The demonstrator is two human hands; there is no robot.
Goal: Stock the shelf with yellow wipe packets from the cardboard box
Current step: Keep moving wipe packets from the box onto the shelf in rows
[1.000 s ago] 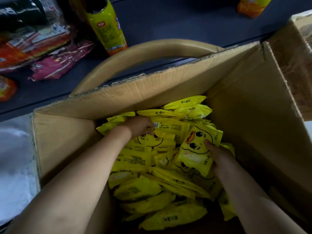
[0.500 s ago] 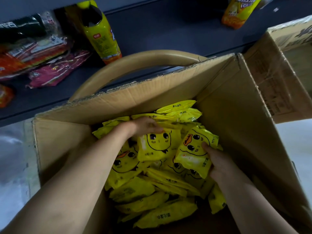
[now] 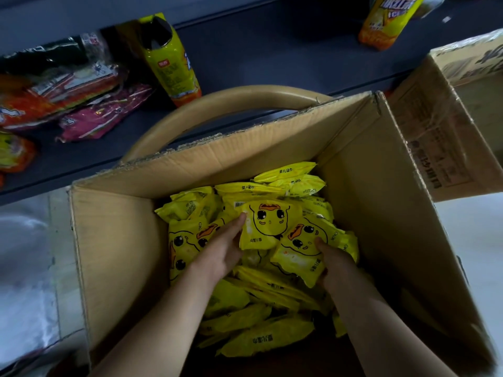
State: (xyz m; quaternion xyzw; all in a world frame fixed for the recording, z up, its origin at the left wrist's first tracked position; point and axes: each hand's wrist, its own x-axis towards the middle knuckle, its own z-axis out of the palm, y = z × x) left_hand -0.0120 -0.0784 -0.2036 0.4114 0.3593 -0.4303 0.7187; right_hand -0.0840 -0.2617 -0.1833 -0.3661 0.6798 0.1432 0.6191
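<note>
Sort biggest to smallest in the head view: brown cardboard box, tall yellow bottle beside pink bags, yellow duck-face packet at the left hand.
1. Brown cardboard box
2. Tall yellow bottle
3. Yellow duck-face packet, smallest though nearer than the bottle.

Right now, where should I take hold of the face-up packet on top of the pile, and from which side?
I would pinch the face-up packet at its left edge, coming from the left, where the left hand touches it. It is flat and lies on top with that edge free; its right side meets the second packet, gripped by the right hand.
</note>
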